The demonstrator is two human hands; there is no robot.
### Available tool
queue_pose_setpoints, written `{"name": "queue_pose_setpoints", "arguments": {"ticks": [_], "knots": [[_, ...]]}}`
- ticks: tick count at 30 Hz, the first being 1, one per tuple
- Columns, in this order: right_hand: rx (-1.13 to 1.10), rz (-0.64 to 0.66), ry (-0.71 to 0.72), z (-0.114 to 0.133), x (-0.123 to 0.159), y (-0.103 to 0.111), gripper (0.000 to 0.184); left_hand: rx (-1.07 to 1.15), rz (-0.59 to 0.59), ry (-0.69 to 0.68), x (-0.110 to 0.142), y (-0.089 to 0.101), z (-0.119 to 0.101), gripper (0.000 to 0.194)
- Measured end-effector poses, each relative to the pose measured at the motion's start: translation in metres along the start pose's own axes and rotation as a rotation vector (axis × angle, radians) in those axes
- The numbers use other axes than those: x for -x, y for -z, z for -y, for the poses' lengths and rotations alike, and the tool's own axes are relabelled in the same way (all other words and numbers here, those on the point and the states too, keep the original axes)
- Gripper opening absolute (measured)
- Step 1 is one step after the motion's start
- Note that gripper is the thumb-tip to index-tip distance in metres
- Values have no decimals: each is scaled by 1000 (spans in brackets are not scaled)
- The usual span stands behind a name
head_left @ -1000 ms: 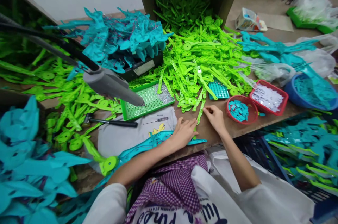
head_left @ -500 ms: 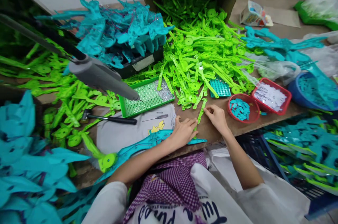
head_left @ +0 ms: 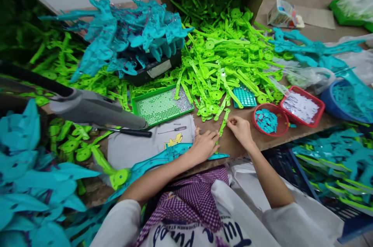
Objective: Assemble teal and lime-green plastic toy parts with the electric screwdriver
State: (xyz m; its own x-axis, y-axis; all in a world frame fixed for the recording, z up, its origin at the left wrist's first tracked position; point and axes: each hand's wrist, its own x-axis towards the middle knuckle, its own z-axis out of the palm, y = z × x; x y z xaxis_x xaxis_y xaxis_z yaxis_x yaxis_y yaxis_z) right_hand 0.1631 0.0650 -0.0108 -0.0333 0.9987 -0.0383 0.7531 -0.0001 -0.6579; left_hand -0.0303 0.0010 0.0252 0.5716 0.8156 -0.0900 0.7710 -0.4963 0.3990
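My left hand rests at the table's front edge with bent fingers pressed on the lower end of a narrow bright green plastic strip. Beside the strip's right edge, my right hand is closed in a pinch. What its fingertips hold, if anything, is too small to tell. Under my left hand and forearm lies a long teal plastic piece, its pointed end showing to the right. A grey cloth is spread left of my left hand, with a small screwdriver on it.
A grey tool on a black arm reaches in from the left, above a black-handled hammer. Behind are a green perforated tray, a green parts heap and teal parts. Red baskets stand right.
The grey tool has swung left and lower, so its tip now sits near the hammer handle. Both hands stay almost in place around the green strip. The view has shifted slightly.
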Motion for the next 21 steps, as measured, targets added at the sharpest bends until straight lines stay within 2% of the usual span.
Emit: {"name": "queue_pose_setpoints", "arguments": {"ticks": [5,8,11,16,21], "knots": [[18,10,37,-2,-1,-1,21,8,35,-7,-1,2,2,37],[46,50,123,-4,-6,2,20,23,42,-19,-3,3,3,37],[-30,107,230,-10,-12,7,18,33,41,-30,-3,3,4,37],[-100,289,361,-17,-22,15,17,58,92,-44,4,3,6,39],[-112,472,419,-19,-31,25,19,107,113,-26,9,3,6,40]]}}
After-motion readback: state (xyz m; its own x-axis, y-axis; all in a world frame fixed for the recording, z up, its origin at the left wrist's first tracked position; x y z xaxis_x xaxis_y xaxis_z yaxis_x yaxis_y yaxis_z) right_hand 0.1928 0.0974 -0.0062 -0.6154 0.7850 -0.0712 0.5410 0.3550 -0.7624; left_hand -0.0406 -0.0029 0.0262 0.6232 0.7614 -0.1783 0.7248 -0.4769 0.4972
